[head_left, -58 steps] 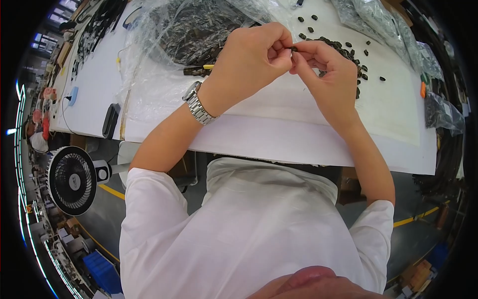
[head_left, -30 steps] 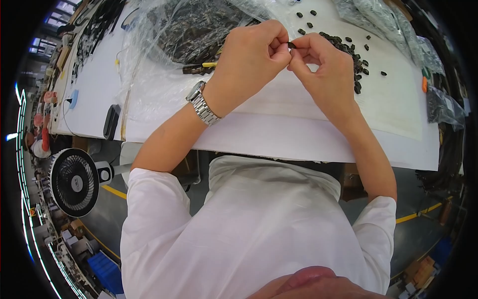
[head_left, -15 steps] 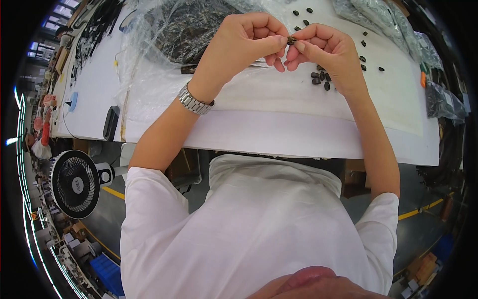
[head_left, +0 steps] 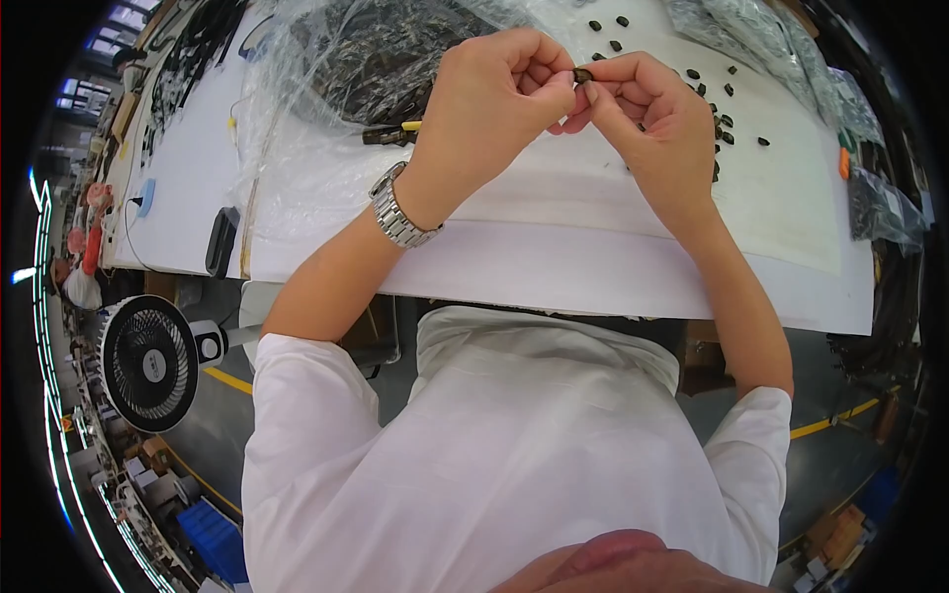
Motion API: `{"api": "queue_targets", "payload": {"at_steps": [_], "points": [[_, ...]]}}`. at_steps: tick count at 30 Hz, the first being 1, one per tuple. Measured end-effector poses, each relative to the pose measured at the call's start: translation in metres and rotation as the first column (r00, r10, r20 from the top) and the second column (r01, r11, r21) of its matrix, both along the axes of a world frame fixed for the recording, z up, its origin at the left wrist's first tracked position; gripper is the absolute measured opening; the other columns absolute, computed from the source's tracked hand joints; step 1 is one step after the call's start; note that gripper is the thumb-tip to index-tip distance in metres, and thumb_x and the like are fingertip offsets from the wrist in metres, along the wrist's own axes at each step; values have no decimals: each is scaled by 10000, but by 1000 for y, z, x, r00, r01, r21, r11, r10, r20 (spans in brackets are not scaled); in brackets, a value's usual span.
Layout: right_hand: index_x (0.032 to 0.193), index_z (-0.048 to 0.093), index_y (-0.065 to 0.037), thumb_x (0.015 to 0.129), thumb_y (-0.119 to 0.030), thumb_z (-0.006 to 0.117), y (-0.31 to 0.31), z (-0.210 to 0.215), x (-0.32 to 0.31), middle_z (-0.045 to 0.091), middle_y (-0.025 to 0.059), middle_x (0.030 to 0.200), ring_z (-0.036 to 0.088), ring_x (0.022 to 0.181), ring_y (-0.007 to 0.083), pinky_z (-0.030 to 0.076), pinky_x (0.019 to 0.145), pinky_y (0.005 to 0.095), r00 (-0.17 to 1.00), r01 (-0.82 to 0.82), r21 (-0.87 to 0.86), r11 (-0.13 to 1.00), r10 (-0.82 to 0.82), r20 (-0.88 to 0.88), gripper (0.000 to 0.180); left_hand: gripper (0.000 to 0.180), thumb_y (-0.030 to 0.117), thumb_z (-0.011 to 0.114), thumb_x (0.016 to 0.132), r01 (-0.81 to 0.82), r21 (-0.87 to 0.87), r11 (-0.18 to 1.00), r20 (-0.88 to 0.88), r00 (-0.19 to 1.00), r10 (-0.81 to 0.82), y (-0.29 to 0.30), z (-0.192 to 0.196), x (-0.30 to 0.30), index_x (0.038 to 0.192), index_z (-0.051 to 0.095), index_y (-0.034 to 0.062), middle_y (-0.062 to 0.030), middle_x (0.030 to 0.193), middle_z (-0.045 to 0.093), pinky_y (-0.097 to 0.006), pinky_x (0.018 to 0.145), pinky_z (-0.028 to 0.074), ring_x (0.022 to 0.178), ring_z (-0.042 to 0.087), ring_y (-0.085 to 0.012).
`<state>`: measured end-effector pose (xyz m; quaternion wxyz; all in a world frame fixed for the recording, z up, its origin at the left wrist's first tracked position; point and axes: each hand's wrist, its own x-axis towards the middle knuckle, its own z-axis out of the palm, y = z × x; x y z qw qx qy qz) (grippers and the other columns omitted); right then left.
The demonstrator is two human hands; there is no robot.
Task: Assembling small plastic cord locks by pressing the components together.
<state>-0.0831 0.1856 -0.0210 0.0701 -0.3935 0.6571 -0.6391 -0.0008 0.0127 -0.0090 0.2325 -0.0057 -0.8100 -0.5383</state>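
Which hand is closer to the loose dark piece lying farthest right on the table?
The right hand: it is a little left of the dark piece. The left hand is farther left, beyond the right one.

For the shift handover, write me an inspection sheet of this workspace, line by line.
Surface: white-covered table, bare along its near edge.
Work pieces: one small dark piece held; loose dark pieces scattered around and beyond the right hand, some hidden.
Clutter: clear plastic bag with dark contents; clear packages upper right; black oblong object at left.
Hands: left hand and right hand both pinch the held piece.
Cables: thin cord by a blue block.
Surroundings: fan, blue crate, yellow floor line.
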Motion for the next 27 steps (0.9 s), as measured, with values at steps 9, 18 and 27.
{"api": "queue_targets", "payload": {"at_steps": [9, 18, 27], "points": [[1159, 699, 59, 1044, -110, 641, 10, 1, -28, 782, 141, 1001, 802, 898, 229, 642, 891, 316, 864, -315, -158, 936, 352, 360, 213, 117, 92, 728, 950, 89, -12, 996, -112, 990, -90, -4, 2, 0, 955, 714, -24, -58, 792, 753, -220, 587, 549, 663, 717, -82], [1160, 688, 40, 1053, -139, 627, -3, -28, -28, 776, 155, 1029, 800, 899, 249, 642, 942, 375, 670, -399, -338, 853, 522, 527, 217, 187, 129, 720, 980, 157, 189, 969, 79, 982, -174, 0, 14, 3, 1071, 743, -32, -50, 825, 752, -217, 555, 519, 619, 660, -72], [1135, 681, 31, 1039, -135, 639, 3, -13, -20, 772, 142, 999, 794, 881, 218, 647, 897, 361, 851, -294, -161, 942, 335, 404, 196, 182, 122, 702, 1000, 177, 219, 960, 61, 979, -194, -13, 1, -3, 1075, 742, -38, -52, 841, 755, -217, 627, 552, 672, 685, -81]]}}
